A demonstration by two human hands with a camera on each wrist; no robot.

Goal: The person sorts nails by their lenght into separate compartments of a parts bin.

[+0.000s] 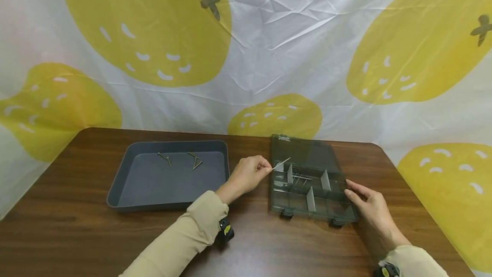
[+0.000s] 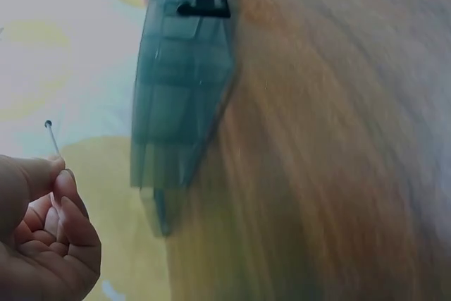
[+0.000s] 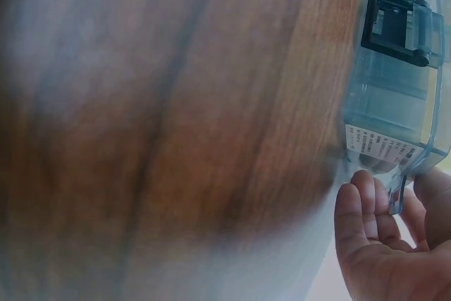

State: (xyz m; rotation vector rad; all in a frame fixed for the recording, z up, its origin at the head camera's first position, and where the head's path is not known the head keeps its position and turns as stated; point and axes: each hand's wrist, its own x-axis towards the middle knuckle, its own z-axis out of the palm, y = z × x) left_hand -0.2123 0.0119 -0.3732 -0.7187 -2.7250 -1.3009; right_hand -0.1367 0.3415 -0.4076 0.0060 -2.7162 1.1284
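Observation:
Between thumb and fingertips, my left hand (image 1: pixel 247 174) pinches a long thin nail (image 1: pixel 282 164) over the left end of a translucent dark grey compartment box (image 1: pixel 290 202). The left wrist view shows the nail's small round head sticking up from the left hand (image 2: pixel 53 237). My right hand (image 1: pixel 370 208) grips the box's right end, thumb on one side and fingers on the other; the right wrist view shows this right hand (image 3: pixel 394 237) beside a white printed label (image 3: pixel 384 146). Several nails (image 1: pixel 301 178) lie in a back middle compartment.
A dark grey tray (image 1: pixel 153 205) stands to the left with several brass-coloured nails (image 1: pixel 197 163) in it. The box's lid (image 1: pixel 307 153) lies open toward the back. Behind the wooden table (image 1: pixel 250 243) hangs a white and yellow patterned cloth (image 1: pixel 253 54).

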